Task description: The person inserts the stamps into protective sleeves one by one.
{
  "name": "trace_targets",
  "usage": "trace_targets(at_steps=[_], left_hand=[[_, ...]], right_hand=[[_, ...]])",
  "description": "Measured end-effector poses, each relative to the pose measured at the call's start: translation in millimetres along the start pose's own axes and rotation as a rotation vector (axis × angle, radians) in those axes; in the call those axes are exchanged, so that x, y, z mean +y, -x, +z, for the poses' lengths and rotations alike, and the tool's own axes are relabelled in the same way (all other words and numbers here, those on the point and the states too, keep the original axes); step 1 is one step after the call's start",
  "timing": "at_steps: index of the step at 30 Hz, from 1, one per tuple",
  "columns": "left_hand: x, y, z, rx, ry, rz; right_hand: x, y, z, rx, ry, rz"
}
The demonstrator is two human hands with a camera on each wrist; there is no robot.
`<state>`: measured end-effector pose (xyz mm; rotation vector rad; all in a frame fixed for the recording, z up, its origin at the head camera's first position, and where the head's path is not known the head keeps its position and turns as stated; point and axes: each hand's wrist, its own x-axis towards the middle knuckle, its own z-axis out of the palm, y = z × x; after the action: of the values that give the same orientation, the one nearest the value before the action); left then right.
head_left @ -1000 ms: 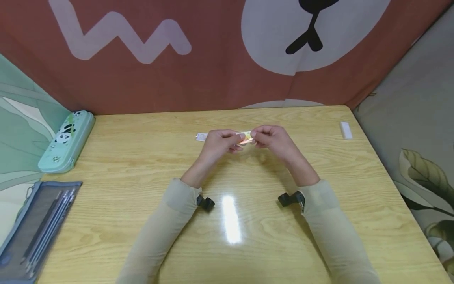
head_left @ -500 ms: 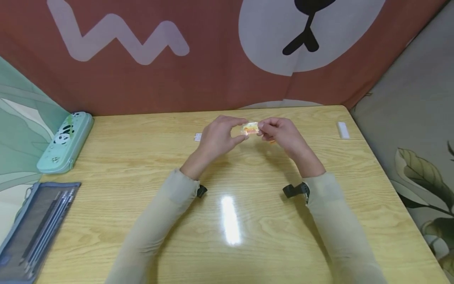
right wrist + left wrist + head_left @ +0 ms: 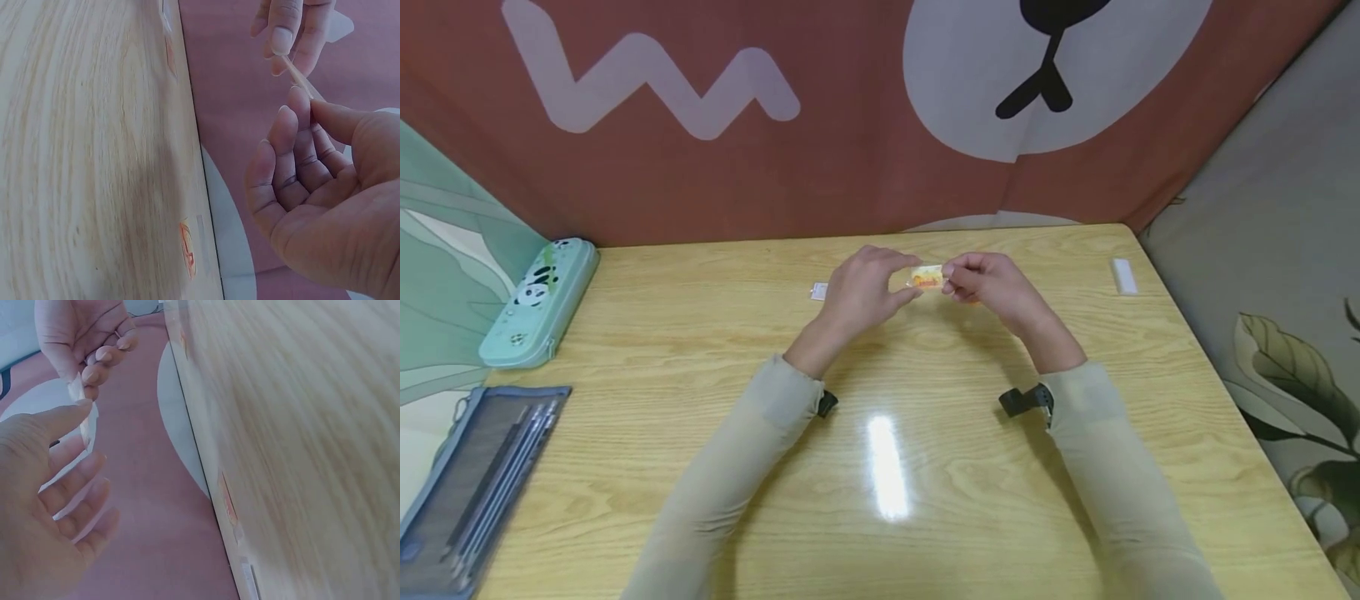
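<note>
A small, thin yellow-and-orange packet (image 3: 927, 277) with a shiny clear look is held between both hands over the far middle of the table. My left hand (image 3: 865, 287) spans its left end, thumb at the lower edge and index finger at the upper. In the left wrist view the other fingers of that hand spread loosely below the packet (image 3: 86, 428). My right hand (image 3: 988, 279) pinches the right end between thumb and index finger, its remaining fingers curled in the right wrist view. Beneath the hands, orange printed pieces (image 3: 187, 250) lie on the table.
A white-labelled piece (image 3: 818, 291) lies left of my left hand. At the far right is a small white block (image 3: 1124, 277). A mint panda pencil case (image 3: 540, 302) and a mesh pouch of pencils (image 3: 490, 483) line the left side. Behind the table hangs a red-brown cloth (image 3: 737, 183).
Both hands shifted slightly right and the right one moved outward. The left thumb and fingers spread to the packet's edges, uncovering its printed face. Over the last half second, little moved.
</note>
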<state>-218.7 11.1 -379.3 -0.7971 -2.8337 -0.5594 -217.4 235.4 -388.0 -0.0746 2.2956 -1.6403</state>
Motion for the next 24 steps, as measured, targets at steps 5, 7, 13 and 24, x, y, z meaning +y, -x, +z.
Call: trace_targets(at_steps=[5,7,13,24], left_hand=[[-0.4,-0.8,1.6,0.004,-0.030,0.039],[-0.5,-1.4,2.0,0.006,-0.038,0.052],[-4.8,-5.2,1.5,-0.055,-0.048,0.012],[-21.6,-15.1,7.9,-0.144,-0.044,-0.093]], right_hand=[[0,0.7,-3,-0.021,0.020,-0.001],[0,0.9,-6,-0.023,0.061,-0.001],[6,2.7,-18,0.029,0.325,-0.065],[23,5.6,-38,0.054,0.767,-0.159]])
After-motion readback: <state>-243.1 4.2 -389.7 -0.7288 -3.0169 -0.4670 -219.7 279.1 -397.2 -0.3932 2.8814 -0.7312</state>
